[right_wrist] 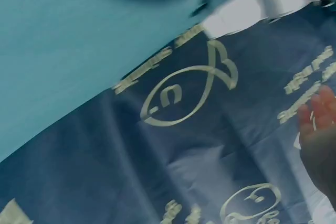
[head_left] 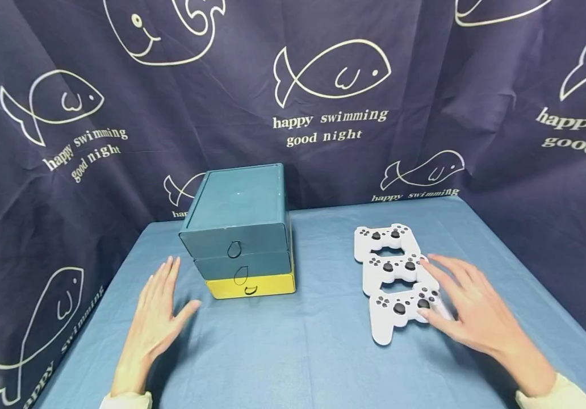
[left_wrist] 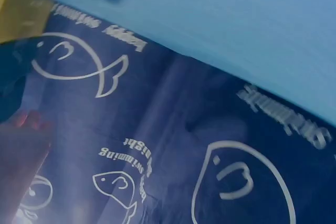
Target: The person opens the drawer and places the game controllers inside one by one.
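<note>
Head view: 3 controllers [head_left: 398, 272] lie ungrasped; left hand [head_left: 156, 315] and right hand [head_left: 478, 314] hold nothing, so handling seems unstarted.

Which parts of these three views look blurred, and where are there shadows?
Head view: mostly sharp, with soft shadows on the cloth near the left hand and right hand; left wrist view: yellow drawer blurred in the corner; right wrist view: controllers blurred, a dark shadow at the top.

Left sleeve [head_left: 126, 401] and right sleeve [head_left: 556, 393] are matching pale cream cloth, plain where visible, only the wrist ends in shot. Left grip [head_left: 156, 315] and right grip [head_left: 479, 312] are bare, slim, long-fingered.
</note>
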A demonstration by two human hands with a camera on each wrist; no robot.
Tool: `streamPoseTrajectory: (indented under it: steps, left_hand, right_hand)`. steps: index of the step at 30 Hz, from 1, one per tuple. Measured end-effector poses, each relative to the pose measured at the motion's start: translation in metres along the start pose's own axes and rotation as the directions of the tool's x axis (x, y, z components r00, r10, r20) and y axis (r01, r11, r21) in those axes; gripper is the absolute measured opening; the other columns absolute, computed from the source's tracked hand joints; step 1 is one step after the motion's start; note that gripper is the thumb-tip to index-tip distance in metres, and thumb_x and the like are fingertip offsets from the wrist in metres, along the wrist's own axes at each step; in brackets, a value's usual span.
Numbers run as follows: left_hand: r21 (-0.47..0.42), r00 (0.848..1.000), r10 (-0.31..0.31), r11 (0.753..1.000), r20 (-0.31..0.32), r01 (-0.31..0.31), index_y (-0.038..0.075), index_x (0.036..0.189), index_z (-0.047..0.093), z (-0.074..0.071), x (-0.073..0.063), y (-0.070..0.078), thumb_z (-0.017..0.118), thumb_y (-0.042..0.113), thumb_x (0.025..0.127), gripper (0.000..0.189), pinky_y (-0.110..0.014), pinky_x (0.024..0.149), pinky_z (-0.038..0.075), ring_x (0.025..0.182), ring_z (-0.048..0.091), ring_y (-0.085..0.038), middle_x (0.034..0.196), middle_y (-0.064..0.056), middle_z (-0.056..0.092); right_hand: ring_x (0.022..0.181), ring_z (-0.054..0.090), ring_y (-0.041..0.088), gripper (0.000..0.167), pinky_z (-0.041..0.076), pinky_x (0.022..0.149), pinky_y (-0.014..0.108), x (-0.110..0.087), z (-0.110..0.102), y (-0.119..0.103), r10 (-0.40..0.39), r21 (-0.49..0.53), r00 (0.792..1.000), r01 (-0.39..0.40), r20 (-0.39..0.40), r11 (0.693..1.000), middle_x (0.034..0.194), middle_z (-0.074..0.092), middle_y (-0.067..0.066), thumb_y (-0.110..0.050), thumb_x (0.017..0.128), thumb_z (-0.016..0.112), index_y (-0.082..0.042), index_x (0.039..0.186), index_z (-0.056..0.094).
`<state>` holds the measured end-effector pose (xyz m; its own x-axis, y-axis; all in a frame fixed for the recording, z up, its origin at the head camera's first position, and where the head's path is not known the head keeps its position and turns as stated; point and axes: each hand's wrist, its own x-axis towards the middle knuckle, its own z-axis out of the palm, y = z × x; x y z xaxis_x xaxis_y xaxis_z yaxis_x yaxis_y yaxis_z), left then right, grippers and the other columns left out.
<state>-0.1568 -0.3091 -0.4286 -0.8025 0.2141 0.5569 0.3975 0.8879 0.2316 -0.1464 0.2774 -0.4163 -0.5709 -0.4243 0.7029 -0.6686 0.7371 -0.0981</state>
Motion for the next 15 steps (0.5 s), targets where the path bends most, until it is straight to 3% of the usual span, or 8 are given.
streamPoseTrajectory:
  steps: [1,3,5,7,11,15]
  left_hand:
    - [-0.053,0.999,-0.008,0.999,-0.036,0.006,0.012,0.166,0.023,-0.001,0.004,0.003,0.066,0.037,0.099,0.083,-0.047,0.122,0.014,0.149,0.029,-0.041,0.164,-0.021,0.032]
    - [-0.169,0.993,-0.048,0.985,-0.106,0.03,0.013,0.165,0.029,-0.004,0.012,0.009,0.063,0.024,0.102,0.073,-0.043,0.121,0.018,0.148,0.032,-0.039,0.163,-0.016,0.036]
    - [-0.268,0.979,-0.105,0.962,-0.175,0.055,0.015,0.163,0.035,-0.007,0.021,0.016,0.059,0.017,0.103,0.064,-0.037,0.119,0.022,0.146,0.037,-0.035,0.162,-0.011,0.041]
    - [-0.349,0.96,-0.163,0.934,-0.226,0.076,0.017,0.16,0.041,-0.009,0.03,0.022,0.055,0.014,0.105,0.057,-0.03,0.116,0.026,0.144,0.04,-0.026,0.159,-0.005,0.045]
    - [-0.472,0.926,-0.226,0.88,-0.304,0.06,0.013,0.153,0.051,-0.009,0.048,0.027,0.054,0.009,0.105,0.048,-0.024,0.111,0.031,0.137,0.047,-0.011,0.151,-0.006,0.055]
    - [-0.542,0.913,-0.239,0.84,-0.331,0.023,0.001,0.148,0.054,-0.012,0.062,0.033,0.053,0.003,0.105,0.043,-0.023,0.111,0.034,0.134,0.051,-0.011,0.147,-0.015,0.057]
  right_hand:
    - [0.116,0.052,0.044,0.077,0.018,0.119,0.028,0.006,0.004,-0.005,-0.055,0.024,0.997,0.056,-0.062,0.998,0.135,0.059,0.021,-0.064,0.099,0.054,-0.001,0.142,0.06]
    - [0.106,0.057,0.042,0.069,0.024,0.116,0.027,0.02,0.012,-0.018,-0.158,0.063,0.971,0.172,-0.179,0.983,0.121,0.066,0.022,-0.057,0.101,0.055,0.005,0.13,0.066]
    - [0.097,0.06,0.04,0.06,0.031,0.112,0.027,0.033,0.021,-0.031,-0.241,0.096,0.933,0.275,-0.269,0.957,0.111,0.069,0.021,-0.048,0.102,0.058,0.009,0.12,0.07]
    - [0.093,0.062,0.036,0.053,0.037,0.108,0.027,0.043,0.03,-0.045,-0.283,0.13,0.908,0.335,-0.309,0.933,0.106,0.07,0.019,-0.041,0.102,0.059,0.009,0.116,0.071]
    - [0.091,0.065,0.029,0.044,0.044,0.095,0.03,0.056,0.046,-0.07,-0.295,0.215,0.902,0.371,-0.315,0.904,0.105,0.071,0.012,-0.034,0.102,0.06,0.005,0.117,0.072]
    - [0.094,0.067,0.025,0.04,0.048,0.087,0.034,0.063,0.06,-0.087,-0.273,0.297,0.917,0.358,-0.292,0.885,0.109,0.071,0.009,-0.032,0.102,0.061,0.002,0.12,0.072]
